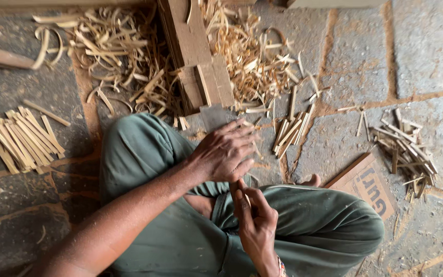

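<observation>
I sit cross-legged on a stone floor in green trousers. My left hand [225, 152] reaches in from the left above my knee and is closed around a flat grey blade [213, 117], which sticks out past the fingers towards a wooden block [197, 56]. Just below it, my right hand [255, 221] comes up from the bottom edge, its fingers pinched on a thin pale wood sliver [244, 191] that is mostly hidden. The two hands almost touch.
Curled pale shavings [114, 56] lie heaped around the block. Cut sticks lie in a bundle at left [22, 139], a small group [288, 134] right of my left hand, and a looser pile [408, 150] at far right. A cardboard piece [369, 188] lies by my right knee.
</observation>
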{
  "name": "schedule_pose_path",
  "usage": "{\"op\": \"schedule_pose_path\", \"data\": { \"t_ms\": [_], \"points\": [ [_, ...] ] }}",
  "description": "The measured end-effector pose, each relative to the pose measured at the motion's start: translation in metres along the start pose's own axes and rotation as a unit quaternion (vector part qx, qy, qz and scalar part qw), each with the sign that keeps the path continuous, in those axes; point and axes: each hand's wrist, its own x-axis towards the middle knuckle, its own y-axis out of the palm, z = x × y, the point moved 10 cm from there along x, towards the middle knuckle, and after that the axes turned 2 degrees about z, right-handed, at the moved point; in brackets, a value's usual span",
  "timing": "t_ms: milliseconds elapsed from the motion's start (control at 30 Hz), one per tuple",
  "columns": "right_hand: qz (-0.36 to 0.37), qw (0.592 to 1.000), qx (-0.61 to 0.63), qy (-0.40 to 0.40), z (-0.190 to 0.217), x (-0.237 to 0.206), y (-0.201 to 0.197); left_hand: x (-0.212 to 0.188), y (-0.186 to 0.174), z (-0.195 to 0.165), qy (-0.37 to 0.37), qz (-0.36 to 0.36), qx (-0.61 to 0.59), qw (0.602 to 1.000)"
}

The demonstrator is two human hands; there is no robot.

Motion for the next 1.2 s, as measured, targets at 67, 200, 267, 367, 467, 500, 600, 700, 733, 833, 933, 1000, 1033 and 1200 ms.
{"op": "schedule_pose_path", "data": {
  "t_ms": [67,200,267,367,467,500,600,700,733,833,933,1000,1033,1200],
  "points": [
    [0.002,1.0,0.001,0.0,-0.005,0.003,0.003,0.002,0.012,0.007,0.014,0.023,0.03,0.999],
    [-0.001,0.999,-0.021,-0.027,0.001,0.011,0.008,0.007,0.03,0.025,0.03,0.061,0.095,0.993],
    [-0.002,0.993,-0.088,-0.072,0.013,0.031,0.017,0.015,0.042,0.051,0.014,0.126,0.164,0.978],
    [0.003,0.996,-0.078,-0.043,0.012,0.066,0.032,0.038,0.006,0.088,0.029,0.006,0.109,0.994],
    [-0.007,0.993,-0.081,-0.087,0.023,0.081,0.035,0.043,0.009,0.096,0.063,-0.006,0.158,0.985],
    [-0.01,0.994,-0.073,-0.084,0.022,0.08,0.035,0.041,0.01,0.101,0.052,-0.004,0.161,0.986],
    [-0.01,0.997,-0.034,-0.07,0.018,0.077,0.033,0.035,0.008,0.097,0.027,-0.022,0.155,0.987],
    [-0.016,0.996,0.088,-0.016,0.006,0.074,0.027,0.025,-0.009,0.074,0.034,-0.086,0.114,0.989],
    [-0.021,0.99,0.14,0.006,0.001,0.074,0.025,0.024,-0.015,0.062,0.047,-0.108,0.096,0.988],
    [-0.048,0.987,0.143,-0.056,0.013,0.064,0.006,0.022,-0.03,0.032,0.082,-0.144,0.066,0.984],
    [-0.054,0.985,0.159,-0.05,0.012,0.049,-0.012,0.018,-0.033,0.007,0.095,-0.147,0.06,0.983],
    [-0.036,0.984,0.154,-0.076,0.016,0.036,-0.021,0.012,-0.032,-0.009,0.1,-0.149,0.045,0.983],
    [-0.026,0.984,0.151,-0.087,0.018,0.027,-0.024,0.007,-0.032,-0.018,0.101,-0.155,0.032,0.982],
    [-0.019,0.998,0.057,-0.025,0.003,-0.009,-0.034,-0.007,-0.032,-0.048,0.116,-0.147,-0.021,0.982]
  ]
}}
